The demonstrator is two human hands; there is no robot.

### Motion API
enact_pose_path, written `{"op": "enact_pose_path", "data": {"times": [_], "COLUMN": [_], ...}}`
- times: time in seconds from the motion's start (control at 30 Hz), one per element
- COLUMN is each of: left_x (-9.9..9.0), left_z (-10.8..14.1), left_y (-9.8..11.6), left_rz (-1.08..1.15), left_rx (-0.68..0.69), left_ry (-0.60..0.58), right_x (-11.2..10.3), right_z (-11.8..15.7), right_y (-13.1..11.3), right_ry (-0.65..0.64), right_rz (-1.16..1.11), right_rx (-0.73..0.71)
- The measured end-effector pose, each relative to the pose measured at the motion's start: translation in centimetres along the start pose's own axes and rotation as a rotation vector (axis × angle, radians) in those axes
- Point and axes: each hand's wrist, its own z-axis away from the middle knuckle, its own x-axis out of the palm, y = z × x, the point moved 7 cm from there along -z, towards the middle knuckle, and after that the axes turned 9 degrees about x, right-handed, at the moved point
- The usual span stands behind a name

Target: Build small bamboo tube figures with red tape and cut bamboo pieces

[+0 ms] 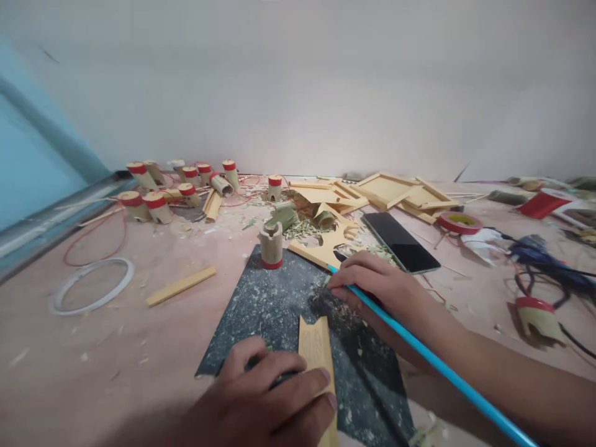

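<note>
My left hand (pixel 274 397) lies with curled fingers over a flat wooden strip (pixel 315 338), holding it on a dark speckled board (pixel 261 298). The strip has a notched far end and a faint drawn outline. Something dark, partly hidden, sits under the left fingers. My right hand (pixel 372 282) is closed near the far end of a long thin blue rod (pixel 428 355), above the board's right side. The rod slants back toward the lower right. On the board's far edge stands a small bamboo cylinder (pixel 271 244) with a notched top and red band.
Several red-banded bamboo cylinders (pixel 158 208) stand at the back left. A white ring (pixel 93 287) and a thin wooden stick (pixel 181 285) lie left. Cut wooden sheets (pixel 386 189), a phone (pixel 401 242), a tape roll (pixel 459 222) and dark cables (pixel 554 267) lie behind and right.
</note>
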Motion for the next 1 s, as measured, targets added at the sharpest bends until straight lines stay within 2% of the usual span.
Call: {"op": "enact_pose_path", "data": {"times": [0.1, 0.2, 0.23, 0.3, 0.4, 0.47, 0.57, 0.63, 0.77, 0.87, 1.0], "left_x": [0.0, -0.5, -0.4, -0.6, -1.8, -2.6, -3.5, -3.3, -1.6, -0.6, -0.3], "left_z": [-0.3, -0.5, -0.6, -1.2, -2.6, -3.1, -3.9, -4.2, -4.4, -4.3, -3.9], "left_y": [-0.1, -0.3, -0.1, -0.5, -2.2, -4.1, -5.4, -5.6, -5.5, -5.8, -6.5], "left_rz": [0.054, 0.104, 0.148, 0.245, 0.306, 0.262, 0.199, 0.192, 0.221, 0.262, 0.367], "left_rx": [-0.044, -0.032, 0.025, 0.022, -0.13, -0.378, -0.559, -0.621, -0.702, -0.73, -0.736], "left_ry": [-0.063, -0.033, -0.066, -0.129, -0.172, -0.244, -0.308, -0.352, -0.431, -0.462, -0.464], "right_x": [0.9, 1.0, 1.1, 1.3, 1.5, 1.4, 1.2, 1.0, 1.0, 1.2, 1.3], "right_z": [-0.2, 0.0, 0.0, 0.0, -0.1, -0.2, -0.2, -0.2, -0.3, -0.5, -0.6], "right_y": [0.4, 0.1, 0.1, 0.1, 0.2, 0.1, -0.1, -0.2, 0.0, 0.3, 0.5], "right_ry": [-0.103, -0.1, -0.094, -0.082, -0.061, -0.048, -0.04, -0.04, -0.054, -0.068, -0.091], "right_rz": [0.059, 0.055, 0.053, 0.047, 0.047, 0.057, 0.091, 0.126, 0.22, 0.303, 0.377], "right_rx": [0.033, 0.005, -0.006, -0.031, -0.06, -0.068, -0.065, -0.055, -0.048, -0.049, -0.043]}}
